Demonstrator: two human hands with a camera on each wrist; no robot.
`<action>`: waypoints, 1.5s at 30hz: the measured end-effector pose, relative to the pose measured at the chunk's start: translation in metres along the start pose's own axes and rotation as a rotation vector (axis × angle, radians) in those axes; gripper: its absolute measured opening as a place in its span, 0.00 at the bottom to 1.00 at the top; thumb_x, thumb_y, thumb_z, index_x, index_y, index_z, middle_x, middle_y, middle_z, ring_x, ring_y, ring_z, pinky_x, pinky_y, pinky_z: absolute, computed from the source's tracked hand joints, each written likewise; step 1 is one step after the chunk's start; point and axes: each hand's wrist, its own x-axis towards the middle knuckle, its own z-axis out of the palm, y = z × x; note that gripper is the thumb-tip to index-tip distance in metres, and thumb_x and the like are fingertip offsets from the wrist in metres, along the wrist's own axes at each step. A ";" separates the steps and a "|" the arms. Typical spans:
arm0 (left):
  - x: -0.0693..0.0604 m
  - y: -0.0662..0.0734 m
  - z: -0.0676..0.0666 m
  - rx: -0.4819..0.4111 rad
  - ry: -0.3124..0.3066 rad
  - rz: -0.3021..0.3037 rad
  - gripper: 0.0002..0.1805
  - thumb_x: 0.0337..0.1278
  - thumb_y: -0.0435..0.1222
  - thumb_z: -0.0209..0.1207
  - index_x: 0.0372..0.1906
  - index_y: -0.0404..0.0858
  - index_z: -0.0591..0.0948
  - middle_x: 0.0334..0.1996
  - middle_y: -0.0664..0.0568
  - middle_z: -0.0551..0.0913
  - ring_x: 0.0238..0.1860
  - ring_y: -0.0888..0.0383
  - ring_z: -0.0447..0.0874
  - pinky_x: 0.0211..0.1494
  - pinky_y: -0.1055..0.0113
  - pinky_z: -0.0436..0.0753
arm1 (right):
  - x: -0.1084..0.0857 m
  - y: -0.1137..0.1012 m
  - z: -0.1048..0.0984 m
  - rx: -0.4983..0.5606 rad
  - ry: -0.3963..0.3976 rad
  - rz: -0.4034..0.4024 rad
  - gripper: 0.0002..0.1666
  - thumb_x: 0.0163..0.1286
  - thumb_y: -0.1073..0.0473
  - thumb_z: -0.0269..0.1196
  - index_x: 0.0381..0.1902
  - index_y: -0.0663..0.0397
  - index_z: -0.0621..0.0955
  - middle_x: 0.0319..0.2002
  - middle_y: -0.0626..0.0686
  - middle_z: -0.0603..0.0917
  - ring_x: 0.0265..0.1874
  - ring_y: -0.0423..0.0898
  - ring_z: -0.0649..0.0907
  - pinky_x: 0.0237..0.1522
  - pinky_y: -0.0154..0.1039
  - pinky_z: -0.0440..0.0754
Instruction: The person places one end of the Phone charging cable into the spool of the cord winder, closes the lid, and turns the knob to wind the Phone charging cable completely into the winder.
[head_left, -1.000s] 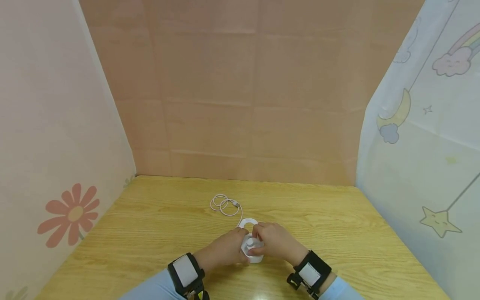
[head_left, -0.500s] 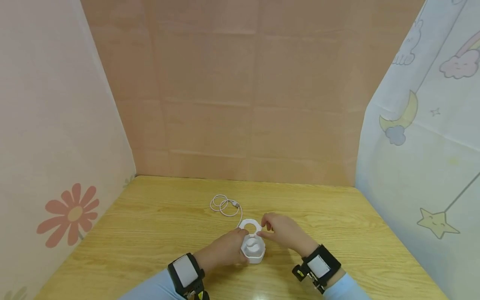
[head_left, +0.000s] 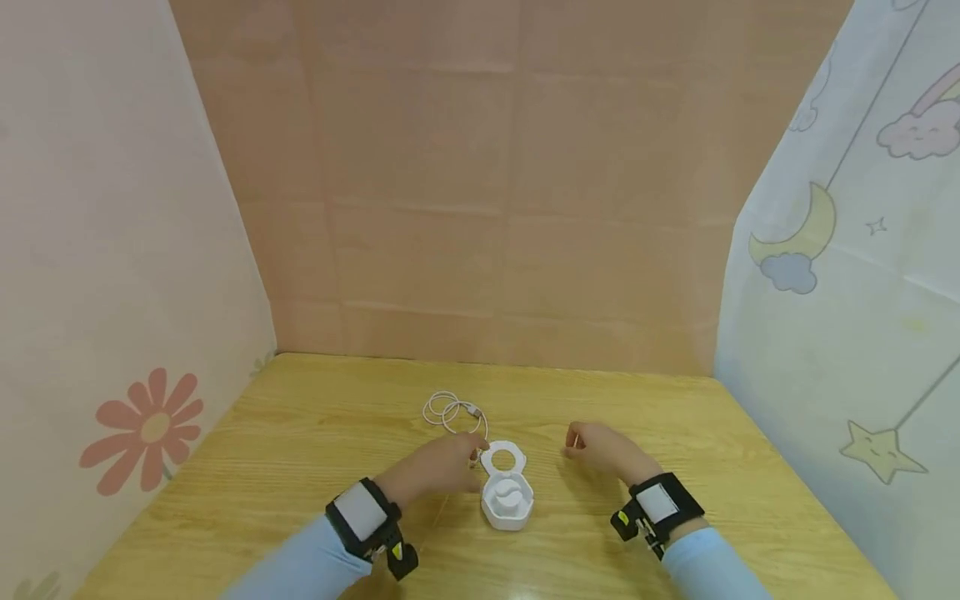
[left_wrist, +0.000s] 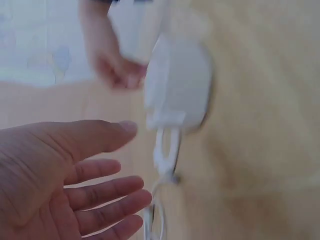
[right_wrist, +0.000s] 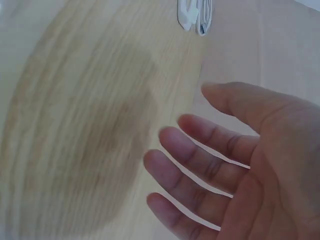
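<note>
A small white hexagonal box [head_left: 507,518] stands on the table, with a round knob or core inside it. Its ring-shaped lid [head_left: 488,461] lies flipped back on the far side. Just left of the box hovers my left hand [head_left: 435,468], holding nothing; its fingers are loosely spread in the left wrist view, apart from the blurred box [left_wrist: 187,82]. Farther off to the right, my right hand [head_left: 606,447] is over the table with relaxed, slightly bent fingers and nothing in them, as the right wrist view shows.
Behind the box, a white cable with a USB plug [head_left: 474,410] lies coiled on the wooden table [head_left: 637,400]. A brown backdrop [head_left: 495,183] rises at the back. Printed sheets hang along both sides, a flower [head_left: 155,427] on the left one.
My right hand has left the inside of the box and drawn away to the right. My left hand has let go of the box's side and shifted slightly left and back. The box stays put.
</note>
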 end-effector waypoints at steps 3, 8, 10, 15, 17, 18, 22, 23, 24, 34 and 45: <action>0.017 -0.023 -0.015 -0.014 0.043 -0.053 0.24 0.56 0.42 0.65 0.56 0.36 0.78 0.41 0.49 0.83 0.37 0.56 0.81 0.41 0.60 0.79 | -0.003 0.002 0.004 0.049 -0.034 -0.011 0.06 0.68 0.55 0.62 0.34 0.49 0.78 0.25 0.47 0.76 0.23 0.43 0.74 0.25 0.38 0.70; 0.044 -0.073 -0.018 0.004 0.177 -0.199 0.14 0.60 0.38 0.60 0.47 0.34 0.80 0.40 0.47 0.83 0.34 0.55 0.80 0.40 0.57 0.79 | -0.006 -0.001 0.008 0.055 -0.030 -0.023 0.06 0.67 0.54 0.63 0.34 0.47 0.78 0.25 0.46 0.76 0.23 0.43 0.73 0.25 0.38 0.70; 0.052 -0.089 -0.012 0.042 0.227 -0.250 0.12 0.59 0.39 0.61 0.44 0.35 0.81 0.39 0.47 0.84 0.35 0.54 0.80 0.41 0.57 0.79 | -0.007 -0.001 0.009 0.044 -0.026 -0.025 0.06 0.67 0.53 0.63 0.34 0.47 0.78 0.25 0.46 0.76 0.23 0.42 0.73 0.26 0.39 0.70; 0.065 -0.099 0.003 0.086 0.275 -0.329 0.14 0.56 0.45 0.63 0.37 0.38 0.80 0.35 0.46 0.80 0.35 0.52 0.78 0.36 0.56 0.78 | -0.008 0.001 0.012 0.028 -0.016 -0.029 0.05 0.67 0.53 0.63 0.34 0.46 0.78 0.25 0.46 0.76 0.23 0.42 0.74 0.26 0.38 0.71; 0.067 -0.093 0.007 0.110 0.275 -0.351 0.16 0.54 0.47 0.64 0.37 0.38 0.80 0.35 0.44 0.77 0.35 0.49 0.78 0.36 0.54 0.78 | -0.008 0.000 0.013 0.029 -0.012 -0.026 0.06 0.67 0.53 0.63 0.34 0.47 0.78 0.25 0.46 0.76 0.23 0.42 0.73 0.26 0.38 0.71; 0.068 -0.090 0.008 0.130 0.271 -0.365 0.16 0.54 0.47 0.64 0.36 0.38 0.80 0.35 0.43 0.77 0.36 0.48 0.78 0.36 0.53 0.79 | -0.007 0.000 0.013 0.030 -0.012 -0.025 0.06 0.67 0.53 0.63 0.34 0.47 0.78 0.25 0.46 0.76 0.23 0.42 0.73 0.26 0.38 0.71; 0.067 -0.081 0.009 0.215 0.256 -0.392 0.12 0.54 0.42 0.63 0.29 0.36 0.81 0.36 0.39 0.78 0.40 0.42 0.79 0.41 0.48 0.80 | -0.008 -0.004 0.013 0.038 -0.014 -0.029 0.06 0.67 0.53 0.63 0.34 0.47 0.78 0.26 0.46 0.76 0.24 0.42 0.73 0.26 0.39 0.71; 0.065 -0.080 0.008 0.226 0.245 -0.395 0.10 0.54 0.41 0.62 0.26 0.37 0.81 0.37 0.39 0.79 0.41 0.41 0.78 0.43 0.47 0.79 | -0.008 -0.005 0.013 0.041 -0.016 -0.031 0.06 0.67 0.54 0.63 0.34 0.47 0.78 0.26 0.46 0.76 0.24 0.42 0.74 0.27 0.39 0.71; 0.064 -0.079 0.007 0.241 0.236 -0.393 0.10 0.54 0.39 0.62 0.23 0.37 0.81 0.36 0.39 0.79 0.41 0.41 0.78 0.44 0.47 0.79 | -0.008 -0.006 0.013 0.042 -0.017 -0.034 0.06 0.67 0.54 0.63 0.34 0.47 0.78 0.26 0.46 0.76 0.24 0.42 0.74 0.26 0.39 0.71; 0.045 -0.062 -0.025 0.303 0.404 -0.141 0.05 0.54 0.34 0.62 0.28 0.39 0.77 0.15 0.56 0.71 0.19 0.57 0.68 0.30 0.60 0.71 | -0.007 -0.010 0.013 0.023 -0.012 -0.047 0.06 0.67 0.53 0.63 0.34 0.46 0.77 0.26 0.45 0.76 0.23 0.42 0.74 0.26 0.38 0.71; -0.003 0.040 -0.087 0.182 0.622 0.148 0.06 0.58 0.39 0.64 0.31 0.49 0.77 0.26 0.62 0.79 0.39 0.57 0.67 0.54 0.47 0.60 | -0.012 -0.060 -0.006 0.146 0.266 -0.219 0.22 0.71 0.52 0.60 0.59 0.53 0.75 0.50 0.54 0.80 0.47 0.50 0.81 0.46 0.48 0.80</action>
